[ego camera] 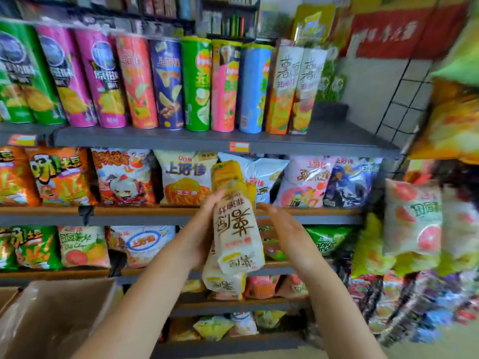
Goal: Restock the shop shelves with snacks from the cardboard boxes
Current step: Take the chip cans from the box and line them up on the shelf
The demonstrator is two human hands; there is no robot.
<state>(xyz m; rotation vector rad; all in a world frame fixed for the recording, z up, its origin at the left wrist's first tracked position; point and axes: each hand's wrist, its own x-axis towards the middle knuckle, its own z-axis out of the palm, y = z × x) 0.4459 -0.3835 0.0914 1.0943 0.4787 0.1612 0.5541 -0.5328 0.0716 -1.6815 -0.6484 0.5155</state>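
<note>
The left hand grips tall whitish snack boxes in front of the middle shelves, their long axis close to upright and leaning a little to the left at the top. The print on the front box is upside down, so its top end points down. At least two boxes show in the bundle — one in front, another poking out below it at the bottom — and yellow-orange ends rise above the fingers; the exact count cannot be told. The right hand is just beside the boxes with fingers straight and spread, holding nothing; whether it touches them cannot be told.

On the top shelf two matching boxes stand upright, print the right way up, at the right end of a row of about eight tall chip cans. Bare shelf lies to the right of those two boxes. Below, bags of snacks fill the lower shelves directly behind the hands. An open cardboard box sits at the lower left, beside the left forearm. More bags hang on the rack at the right — blurred.
</note>
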